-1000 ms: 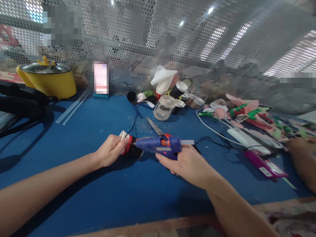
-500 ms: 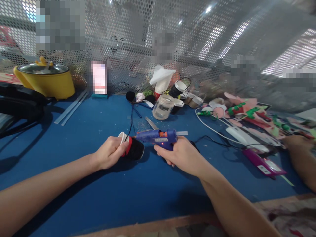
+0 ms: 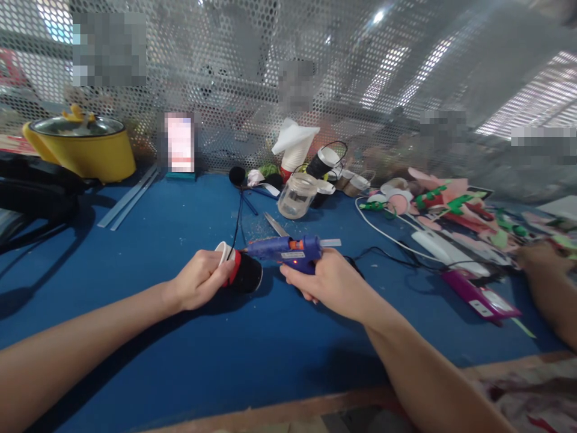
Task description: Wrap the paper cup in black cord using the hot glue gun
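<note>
"Since a second ago, the glue gun (image 3: 276, 248) has shifted slightly toward the far side. And the cup (image 3: 249, 274)?"

"Tilted, base pointing right; the fingers of the left hand (image 3: 197, 280) grip its rim end, at its left."

"Right hand (image 3: 332, 279)?"

"Fingers wrapped round the gun's handle, gun lying left-right, tip at the cup's far side. Touching? I can't tell."

Legible inscriptions: none. Label (image 3: 293, 255), whitish, narrow, on the side of the blue glue gun (image 3: 265, 248); bears a line of dark marks, too small and blurred to read. Phone (image 3: 180, 143), upright on a teal stand (image 3: 181, 176); lit pinkish screen, coarsely pixelated, wording indecipherable. Purple box (image 3: 466, 290), right part of desk (image 3: 189, 355); pale patches on its surface, any lettering indistinct.
</note>
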Tool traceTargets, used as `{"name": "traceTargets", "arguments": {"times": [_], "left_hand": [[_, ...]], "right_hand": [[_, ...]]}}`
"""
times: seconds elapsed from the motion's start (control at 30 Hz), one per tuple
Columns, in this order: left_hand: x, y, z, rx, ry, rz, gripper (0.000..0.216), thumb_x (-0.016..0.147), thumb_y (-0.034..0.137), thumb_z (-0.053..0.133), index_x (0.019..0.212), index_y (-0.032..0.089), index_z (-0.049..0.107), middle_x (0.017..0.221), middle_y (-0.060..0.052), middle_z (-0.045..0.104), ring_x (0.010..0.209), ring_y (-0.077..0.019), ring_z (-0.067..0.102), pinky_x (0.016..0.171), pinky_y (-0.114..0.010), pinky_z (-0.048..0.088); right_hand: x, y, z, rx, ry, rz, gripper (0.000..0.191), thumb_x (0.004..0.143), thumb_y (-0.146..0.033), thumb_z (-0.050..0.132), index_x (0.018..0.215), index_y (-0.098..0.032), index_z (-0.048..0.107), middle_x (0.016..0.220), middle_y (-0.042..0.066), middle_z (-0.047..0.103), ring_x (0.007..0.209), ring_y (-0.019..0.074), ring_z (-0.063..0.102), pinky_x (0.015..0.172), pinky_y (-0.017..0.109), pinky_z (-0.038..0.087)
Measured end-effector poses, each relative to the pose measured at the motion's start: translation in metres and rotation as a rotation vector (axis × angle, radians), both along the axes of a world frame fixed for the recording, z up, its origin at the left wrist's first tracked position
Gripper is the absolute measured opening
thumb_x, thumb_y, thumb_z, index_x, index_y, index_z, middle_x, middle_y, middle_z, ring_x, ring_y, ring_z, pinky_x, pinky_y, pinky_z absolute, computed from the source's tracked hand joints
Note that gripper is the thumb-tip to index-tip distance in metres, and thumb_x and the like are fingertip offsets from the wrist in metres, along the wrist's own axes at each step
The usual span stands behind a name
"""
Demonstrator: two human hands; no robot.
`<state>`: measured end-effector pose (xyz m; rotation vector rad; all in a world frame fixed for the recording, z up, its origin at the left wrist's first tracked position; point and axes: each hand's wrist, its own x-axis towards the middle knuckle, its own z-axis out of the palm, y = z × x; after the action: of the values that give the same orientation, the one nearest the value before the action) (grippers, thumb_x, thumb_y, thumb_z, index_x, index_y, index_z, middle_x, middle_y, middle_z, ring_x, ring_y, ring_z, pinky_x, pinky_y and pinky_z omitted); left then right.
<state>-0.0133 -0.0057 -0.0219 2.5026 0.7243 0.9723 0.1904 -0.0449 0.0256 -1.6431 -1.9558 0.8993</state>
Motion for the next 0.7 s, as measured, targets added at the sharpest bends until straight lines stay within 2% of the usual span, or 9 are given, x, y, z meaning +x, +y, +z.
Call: {"name": "traceTargets", "arguments": {"times": [0.4,0.7], "left_hand": [[0.0002,0.0003,0.0001,-0.002,0.000,0.002,0.037,0.082,0.017,0.024,0.045,0.017,0.030,0.043,0.003,0.037,0.042,-0.0071,0.030,0.043,-0.021,0.027],[-0.0021,0.0024,-0.0064,-0.160,-0.015,0.069,0.036,0.082,0.017,0.026,0.046,0.017,0.027,0.042,0.005,0.032,0.041,-0.0058,0.026,0.044,-0.021,0.025]], "right_hand": [[0.0003,-0.0010,0.0003,0.000,0.023,0.005,0.024,0.071,-0.031,0.047,0.052,-0.017,0.046,0.038,-0.004,0.047,0.033,0.0077,0.044,0.036,0.018,0.039],[-0.0024,-0.0099,0.0068,0.041,0.036,0.031,0.027,0.071,-0.025,0.048,0.045,-0.018,0.041,0.036,-0.005,0.045,0.031,0.0054,0.043,0.033,0.015,0.036]]}}
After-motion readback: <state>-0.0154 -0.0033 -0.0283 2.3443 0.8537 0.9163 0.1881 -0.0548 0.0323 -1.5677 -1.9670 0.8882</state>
